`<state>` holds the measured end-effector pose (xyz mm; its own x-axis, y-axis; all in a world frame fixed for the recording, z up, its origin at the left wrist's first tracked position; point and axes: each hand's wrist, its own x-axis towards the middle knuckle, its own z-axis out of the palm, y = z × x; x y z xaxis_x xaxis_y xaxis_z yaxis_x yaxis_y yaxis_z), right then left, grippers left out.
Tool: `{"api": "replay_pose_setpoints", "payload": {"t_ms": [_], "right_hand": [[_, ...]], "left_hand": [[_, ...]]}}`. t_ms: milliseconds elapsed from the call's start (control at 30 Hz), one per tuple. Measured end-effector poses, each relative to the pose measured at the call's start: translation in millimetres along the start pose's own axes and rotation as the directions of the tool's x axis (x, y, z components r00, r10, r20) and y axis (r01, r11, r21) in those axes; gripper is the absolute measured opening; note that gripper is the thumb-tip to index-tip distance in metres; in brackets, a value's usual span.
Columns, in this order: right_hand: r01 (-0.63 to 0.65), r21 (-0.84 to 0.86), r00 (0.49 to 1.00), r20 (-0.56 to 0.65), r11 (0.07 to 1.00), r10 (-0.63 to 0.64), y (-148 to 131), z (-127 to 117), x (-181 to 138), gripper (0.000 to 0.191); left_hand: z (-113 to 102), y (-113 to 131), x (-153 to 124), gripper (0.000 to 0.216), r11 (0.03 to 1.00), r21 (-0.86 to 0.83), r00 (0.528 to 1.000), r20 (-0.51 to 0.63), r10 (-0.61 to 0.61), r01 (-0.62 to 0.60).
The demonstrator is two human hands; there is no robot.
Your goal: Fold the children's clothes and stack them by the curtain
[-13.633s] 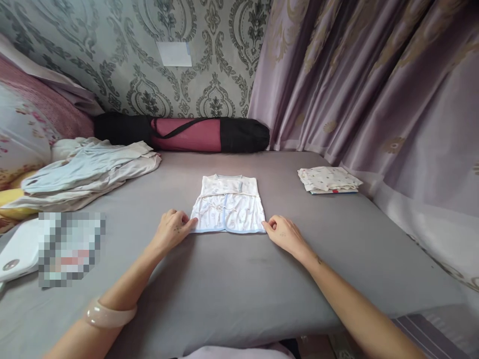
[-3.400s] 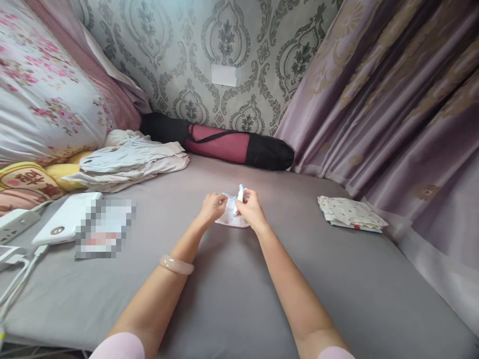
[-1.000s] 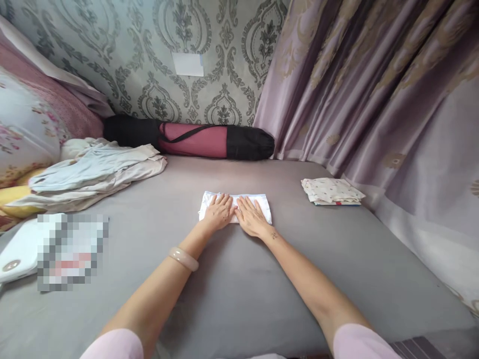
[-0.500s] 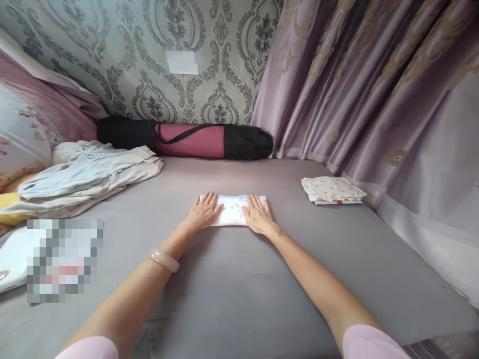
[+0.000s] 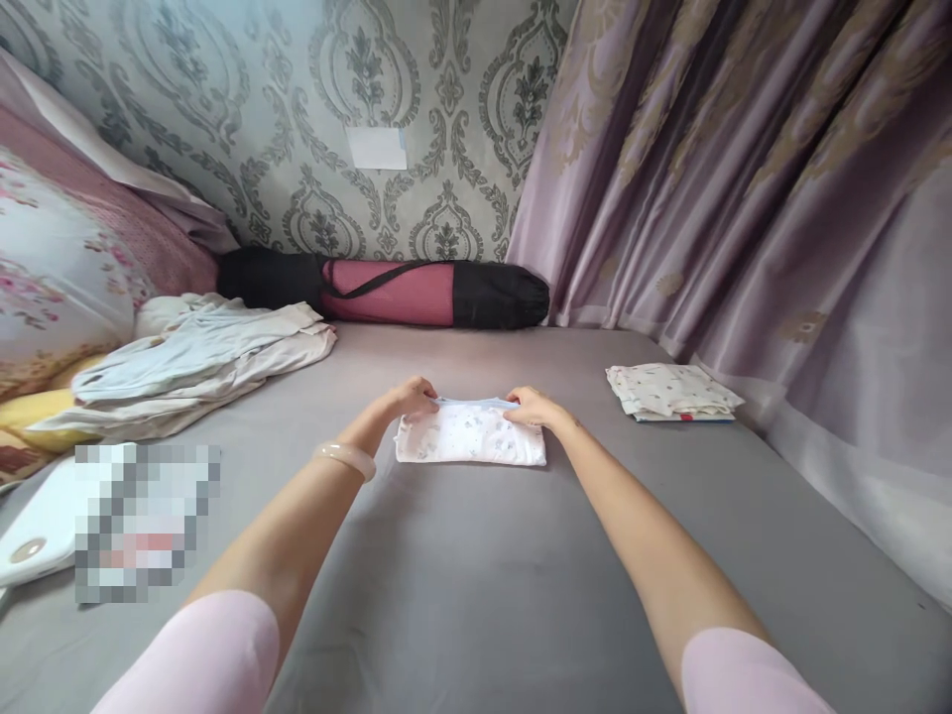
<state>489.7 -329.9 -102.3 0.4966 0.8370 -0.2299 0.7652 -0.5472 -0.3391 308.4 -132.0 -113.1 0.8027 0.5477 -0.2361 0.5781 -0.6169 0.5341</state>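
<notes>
The left hand and the right hand are both closed on the far edge of a folded white garment, one toward each end. Each thumb lies along the blue trim on the near side; most of the other fingers curl out of sight behind the edge, so how deep they reach under the layers I cannot tell.

This is the change: half a second ago both palms lay spread flat on the cloth, and now they have let go of its face and taken hold of the edge. In my judgement, the smoothing has given way to handling the fold itself. The garment sits at the centre of the frame, a neat wide strip lying on the grey sheet. Its printed face shows now that the palms are off it, and the near edge looks fairly straight.

Farther out, a pale bangle circles the left forearm. Toward the right of the frame, well apart from the garment, a folded printed cloth lies flat; at the left is a loose heap of clothes, with a white device at the lower left. A long black-and-red bag lies along the patterned wall across the upper middle.
</notes>
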Motion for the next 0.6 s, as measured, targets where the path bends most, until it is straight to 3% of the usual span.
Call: {"api": "replay_pose_setpoints", "payload": {"t_ms": [167,333,433,500,600], "right_hand": [[0.06,0.092,0.998,0.007,0.994,-0.061,3.7,-18.9,-14.6,0.022],[0.207,0.192,0.968,-0.184,0.959,-0.172,3.0,-45.6,-45.3,0.017],[0.33,0.141,0.894,-0.363,0.933,-0.262,1.2,-51.5,-67.9,0.012],[0.401,0.034,0.829,-0.44,0.916,-0.346,3.3,-44.2,-83.6,0.008],[0.459,-0.119,0.798,-0.379,0.88,-0.468,13.2,-17.2,-105.8,0.026]], "left_hand": [[-18.1,0.6,-20.0,0.029,0.981,-0.174,0.995,0.042,0.095,-0.086],[-51.8,11.0,-54.8,0.032,0.876,-0.4,0.954,0.011,0.299,-0.27],[-62.5,18.4,-79.0,0.028,0.868,-0.32,0.925,-0.104,0.366,-0.379],[-57.8,18.6,-94.4,0.025,0.887,-0.207,0.909,-0.149,0.388,-0.413],[-32.4,9.7,-114.0,0.021,0.882,0.023,0.871,-0.144,0.469,-0.471]]}}
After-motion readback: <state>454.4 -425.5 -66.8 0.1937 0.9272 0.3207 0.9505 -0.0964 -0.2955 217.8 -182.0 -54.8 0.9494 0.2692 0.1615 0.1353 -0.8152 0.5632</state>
